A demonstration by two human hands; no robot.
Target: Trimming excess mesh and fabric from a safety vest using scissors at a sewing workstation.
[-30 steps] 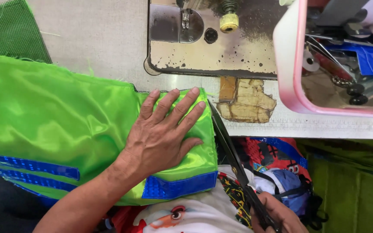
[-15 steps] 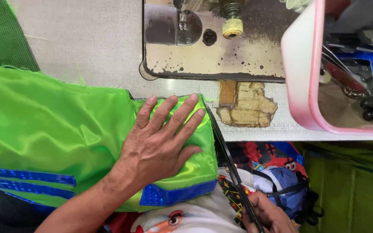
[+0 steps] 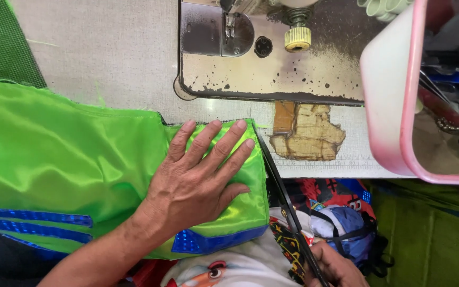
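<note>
My left hand (image 3: 200, 178) lies flat, fingers spread, on a shiny bright green fabric (image 3: 65, 165) with blue sequin bands (image 3: 211, 242), pressing its right end onto the sewing table. My right hand (image 3: 333, 266) at the bottom edge grips the handles of long black scissors (image 3: 282, 199). The blades run up along the fabric's right edge, tip near the upper corner. Most of the right hand is cut off by the frame.
A sewing machine bed (image 3: 261, 53) with a yellow knob (image 3: 297, 38) sits at the top centre. A pink plastic tray (image 3: 394, 106) holding tools stands at the right. Green mesh cloth (image 3: 1, 48) lies top left. Colourful printed fabrics (image 3: 341, 212) hang below the table edge (image 3: 341, 170).
The view has shifted slightly. The scissors have slid up along the fabric's right edge; my left hand stays pressed on the green fabric.
</note>
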